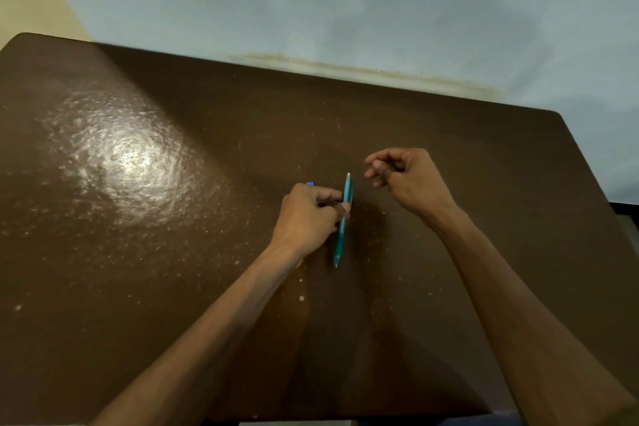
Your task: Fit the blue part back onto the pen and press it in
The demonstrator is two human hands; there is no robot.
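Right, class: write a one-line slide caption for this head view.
Left hand pinches a teal pen over a brown table; right hand hovers beside it, fingers curled.

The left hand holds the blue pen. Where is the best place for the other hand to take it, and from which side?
Probably the free upper barrel of the pen, just below its white tip. The left hand pinches the middle from the left, so the right side is bare. The right hand, close by with fingers curled, could come from the right and pinch across the thin barrel.
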